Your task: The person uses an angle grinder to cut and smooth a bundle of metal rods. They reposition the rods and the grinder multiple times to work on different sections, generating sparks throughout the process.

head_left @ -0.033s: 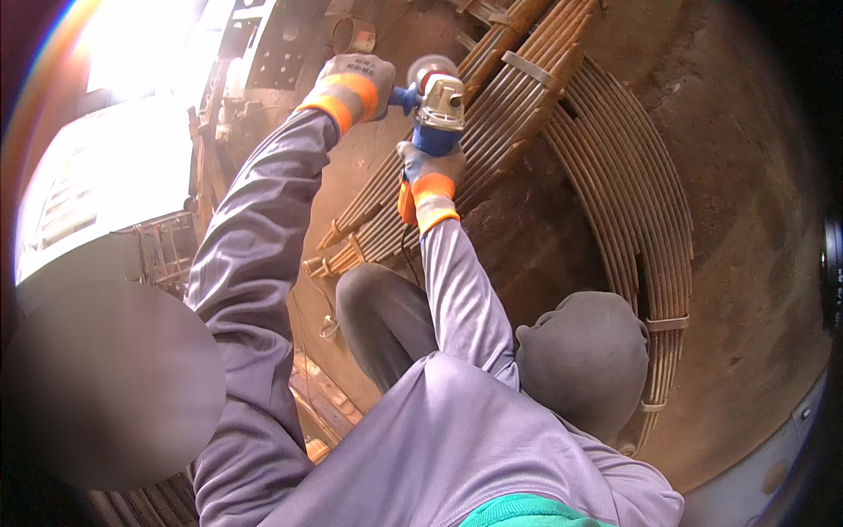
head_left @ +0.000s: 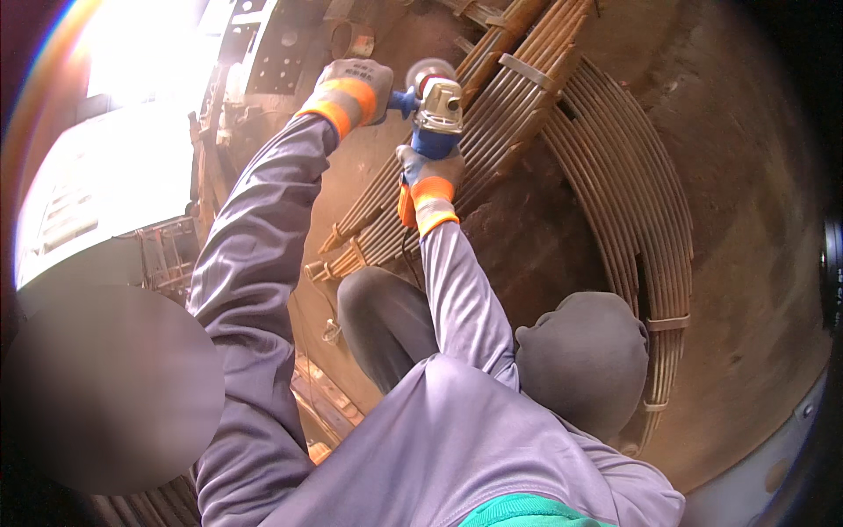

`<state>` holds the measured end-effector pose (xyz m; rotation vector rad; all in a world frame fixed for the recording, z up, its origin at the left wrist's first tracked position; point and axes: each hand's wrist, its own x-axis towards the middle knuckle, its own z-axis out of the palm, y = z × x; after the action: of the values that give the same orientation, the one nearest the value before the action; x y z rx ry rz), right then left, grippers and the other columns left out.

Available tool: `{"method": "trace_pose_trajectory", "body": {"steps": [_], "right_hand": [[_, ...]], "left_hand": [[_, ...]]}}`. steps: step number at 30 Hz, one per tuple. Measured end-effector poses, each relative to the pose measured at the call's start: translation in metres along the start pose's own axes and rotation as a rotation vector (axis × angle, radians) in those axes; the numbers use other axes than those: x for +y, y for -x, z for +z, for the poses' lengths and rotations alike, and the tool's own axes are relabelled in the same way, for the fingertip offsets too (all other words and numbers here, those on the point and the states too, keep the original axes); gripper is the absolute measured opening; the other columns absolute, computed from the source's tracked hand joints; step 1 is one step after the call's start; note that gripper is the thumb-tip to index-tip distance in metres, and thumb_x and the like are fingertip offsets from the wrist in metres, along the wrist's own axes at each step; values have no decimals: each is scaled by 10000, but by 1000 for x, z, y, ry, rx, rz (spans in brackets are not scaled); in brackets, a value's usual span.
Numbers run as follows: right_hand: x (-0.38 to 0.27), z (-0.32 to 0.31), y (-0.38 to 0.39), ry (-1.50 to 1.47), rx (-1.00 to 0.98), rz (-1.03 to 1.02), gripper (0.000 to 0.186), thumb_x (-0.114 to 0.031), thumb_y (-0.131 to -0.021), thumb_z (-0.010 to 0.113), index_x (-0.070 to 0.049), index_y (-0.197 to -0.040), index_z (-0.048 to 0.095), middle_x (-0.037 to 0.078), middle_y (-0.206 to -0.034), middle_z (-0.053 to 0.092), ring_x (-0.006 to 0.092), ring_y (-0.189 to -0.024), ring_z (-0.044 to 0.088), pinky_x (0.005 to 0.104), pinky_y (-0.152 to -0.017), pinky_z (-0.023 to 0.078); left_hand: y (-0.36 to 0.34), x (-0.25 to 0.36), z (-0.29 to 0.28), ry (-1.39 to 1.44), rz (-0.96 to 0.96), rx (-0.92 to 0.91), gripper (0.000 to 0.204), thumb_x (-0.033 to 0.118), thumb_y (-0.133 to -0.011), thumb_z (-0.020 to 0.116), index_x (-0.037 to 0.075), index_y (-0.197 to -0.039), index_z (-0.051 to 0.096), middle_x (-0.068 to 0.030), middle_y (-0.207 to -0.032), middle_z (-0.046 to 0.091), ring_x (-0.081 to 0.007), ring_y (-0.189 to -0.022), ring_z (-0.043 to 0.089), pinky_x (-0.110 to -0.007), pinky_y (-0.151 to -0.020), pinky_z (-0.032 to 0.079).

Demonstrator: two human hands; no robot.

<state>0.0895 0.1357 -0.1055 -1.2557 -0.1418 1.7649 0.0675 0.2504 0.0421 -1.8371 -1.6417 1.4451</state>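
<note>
My right hand (head_left: 432,167), in a grey and orange work glove, wraps round the blue body of an angle grinder (head_left: 439,112). The gloved left hand (head_left: 358,92) is closed on the tool's blue side handle (head_left: 403,102). At the far end of the grinder, the round disc (head_left: 430,72) looks blurred and lies close to the brown metal surface and the rusty rods. Whether the disc touches anything, I cannot tell. A dark cord (head_left: 409,255) hangs below my right hand.
Long rusty rods (head_left: 492,132), held by a crossbar (head_left: 527,72), run diagonally beneath the grinder. Another curved bank of rods (head_left: 628,167) lies to the right. My knees are bent near them. Bright openings (head_left: 114,167) stand at left, above wooden planks (head_left: 323,400).
</note>
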Motion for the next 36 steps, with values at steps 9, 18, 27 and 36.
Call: {"method": "trace_pose_trajectory", "body": {"steps": [9, 18, 27, 36], "right_hand": [[9, 7, -13, -121, -33, 13, 408, -33, -674, 862, -69, -1036, 676, 44, -850, 742, 169, -699, 692, 335, -703, 577], [22, 11, -19, -149, -60, 61, 395, -68, -639, 866, -78, -994, 694, 57, -899, 758, 186, -778, 711, 358, -808, 572], [25, 13, -28, -146, -25, -12, 436, -122, -598, 887, -87, -987, 692, 65, -882, 762, 215, -786, 737, 373, -803, 583], [23, 18, -29, -227, -24, -8, 421, -88, -606, 867, -82, -984, 681, 70, -880, 756, 204, -765, 725, 362, -804, 584]], "left_hand": [[8, 9, -29, -23, -22, -88, 279, 199, -863, 712, 97, -1110, 792, -162, -1092, 770, -340, -1043, 744, -446, -901, 588], [4, 8, -20, -38, -24, -86, 265, 198, -857, 699, 95, -1080, 798, -171, -1091, 766, -348, -1030, 744, -449, -893, 588], [-1, 9, -28, -54, -21, -79, 253, 212, -865, 700, 121, -1078, 800, -168, -1076, 768, -351, -1017, 746, -443, -882, 588], [-5, 7, -23, -66, -16, -58, 273, 212, -867, 702, 104, -1101, 792, -175, -1069, 768, -355, -1016, 746, -444, -889, 588]]}}
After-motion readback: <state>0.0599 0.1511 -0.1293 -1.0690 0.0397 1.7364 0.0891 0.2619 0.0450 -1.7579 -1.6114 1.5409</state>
